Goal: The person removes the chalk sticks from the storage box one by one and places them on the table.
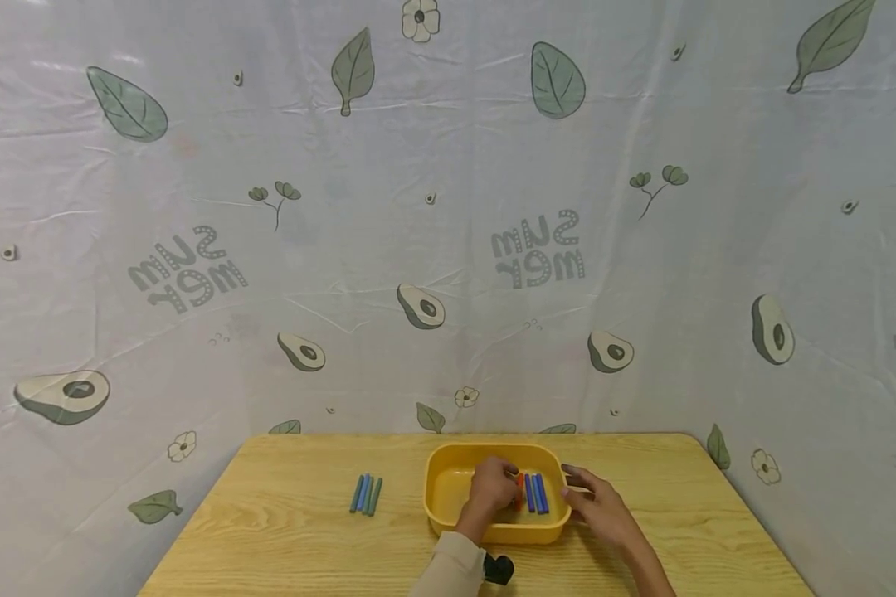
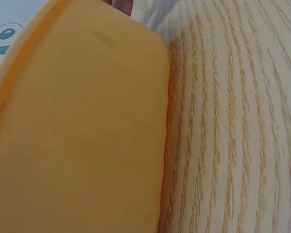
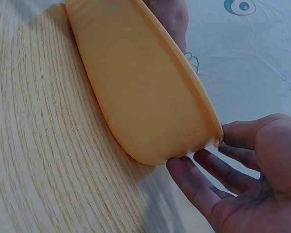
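Note:
A yellow plastic basin (image 1: 485, 535) sits on the wooden table. Inside it, my left hand (image 1: 493, 482) reaches down with curled fingers at a red crayon-like stick (image 1: 520, 491), its fingertips partly hidden. Several blue and purple sticks (image 1: 533, 493) lie side by side just right of the red one. At the basin's right end is my right hand (image 1: 597, 507); in the right wrist view its thumb meets the rim and its fingertips (image 3: 177, 167) press the outer wall. Only the basin's outside (image 2: 87, 121) and a bit of a hand show in the left wrist view.
To the left of the basin, several green and blue sticks (image 1: 375, 497) lie in a row on the table (image 1: 291, 514). A pale printed sheet (image 1: 358, 249) hangs behind the table and along both sides. Something black (image 1: 499, 570) shows by the left cuff.

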A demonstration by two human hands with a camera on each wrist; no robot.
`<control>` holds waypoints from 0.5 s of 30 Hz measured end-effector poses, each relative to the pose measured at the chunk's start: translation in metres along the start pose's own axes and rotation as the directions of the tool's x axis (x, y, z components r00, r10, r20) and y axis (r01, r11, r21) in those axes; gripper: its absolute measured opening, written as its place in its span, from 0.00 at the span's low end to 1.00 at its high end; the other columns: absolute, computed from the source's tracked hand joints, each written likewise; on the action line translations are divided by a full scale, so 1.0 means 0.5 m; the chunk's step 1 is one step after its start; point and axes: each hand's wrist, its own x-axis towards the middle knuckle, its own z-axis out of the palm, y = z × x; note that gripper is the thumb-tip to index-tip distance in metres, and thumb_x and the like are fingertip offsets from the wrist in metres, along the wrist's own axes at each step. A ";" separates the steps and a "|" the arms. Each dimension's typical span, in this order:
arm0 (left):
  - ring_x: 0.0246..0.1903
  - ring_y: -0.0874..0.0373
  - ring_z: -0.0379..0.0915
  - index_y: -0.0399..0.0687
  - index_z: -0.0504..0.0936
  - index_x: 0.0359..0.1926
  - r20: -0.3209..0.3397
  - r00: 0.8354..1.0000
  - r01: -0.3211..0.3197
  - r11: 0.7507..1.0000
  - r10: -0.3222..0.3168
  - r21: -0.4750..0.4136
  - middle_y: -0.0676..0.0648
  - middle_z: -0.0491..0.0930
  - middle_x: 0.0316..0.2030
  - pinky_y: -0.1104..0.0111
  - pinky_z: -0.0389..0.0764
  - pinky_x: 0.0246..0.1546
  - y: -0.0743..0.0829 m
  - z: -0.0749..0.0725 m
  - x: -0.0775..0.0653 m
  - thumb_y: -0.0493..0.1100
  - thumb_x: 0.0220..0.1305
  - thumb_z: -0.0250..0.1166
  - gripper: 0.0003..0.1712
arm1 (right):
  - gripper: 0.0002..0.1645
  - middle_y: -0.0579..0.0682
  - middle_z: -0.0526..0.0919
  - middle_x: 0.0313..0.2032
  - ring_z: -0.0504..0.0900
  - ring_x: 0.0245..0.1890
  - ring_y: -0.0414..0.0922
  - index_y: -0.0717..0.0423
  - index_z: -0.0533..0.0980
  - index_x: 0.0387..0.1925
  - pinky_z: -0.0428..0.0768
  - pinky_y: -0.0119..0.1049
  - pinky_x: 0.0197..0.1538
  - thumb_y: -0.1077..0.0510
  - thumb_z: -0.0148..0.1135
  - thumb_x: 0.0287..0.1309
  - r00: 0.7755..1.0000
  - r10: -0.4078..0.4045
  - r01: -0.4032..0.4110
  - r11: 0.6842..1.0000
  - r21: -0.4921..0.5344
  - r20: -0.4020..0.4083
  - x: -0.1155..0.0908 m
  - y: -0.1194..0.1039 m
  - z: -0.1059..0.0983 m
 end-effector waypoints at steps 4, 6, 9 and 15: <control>0.29 0.57 0.84 0.38 0.93 0.47 -0.013 1.000 -0.020 0.999 0.020 0.041 0.48 0.91 0.33 0.63 0.88 0.33 0.003 -0.001 0.000 0.30 0.51 0.81 0.19 | 0.35 0.79 0.71 0.70 0.81 0.65 0.69 0.73 0.59 0.80 0.90 0.48 0.54 0.62 0.55 0.81 1.000 -0.004 0.004 1.000 0.005 0.001 0.000 -0.002 -0.001; 0.29 0.57 0.83 0.39 0.93 0.46 -0.013 1.000 -0.023 0.999 0.024 0.036 0.48 0.91 0.32 0.63 0.88 0.33 0.002 -0.001 0.000 0.30 0.50 0.81 0.19 | 0.35 0.79 0.70 0.70 0.81 0.66 0.69 0.73 0.58 0.80 0.90 0.48 0.54 0.62 0.55 0.81 1.000 -0.007 0.007 1.000 0.009 0.007 -0.001 -0.004 -0.001; 0.28 0.57 0.83 0.40 0.93 0.45 -0.010 1.000 -0.016 1.000 0.016 0.014 0.48 0.91 0.32 0.63 0.88 0.32 -0.001 -0.002 0.001 0.30 0.50 0.81 0.18 | 0.35 0.78 0.71 0.70 0.81 0.66 0.69 0.73 0.58 0.80 0.90 0.47 0.54 0.62 0.55 0.81 1.000 -0.001 0.001 1.000 0.014 0.002 -0.002 -0.005 0.000; 0.28 0.58 0.83 0.40 0.93 0.46 0.001 1.000 0.020 1.000 -0.020 -0.014 0.48 0.91 0.31 0.62 0.89 0.33 -0.008 -0.001 0.004 0.30 0.52 0.80 0.18 | 0.35 0.78 0.70 0.70 0.81 0.65 0.69 0.72 0.58 0.80 0.90 0.48 0.55 0.62 0.55 0.81 1.000 0.000 0.000 1.000 0.007 0.001 -0.003 -0.003 0.002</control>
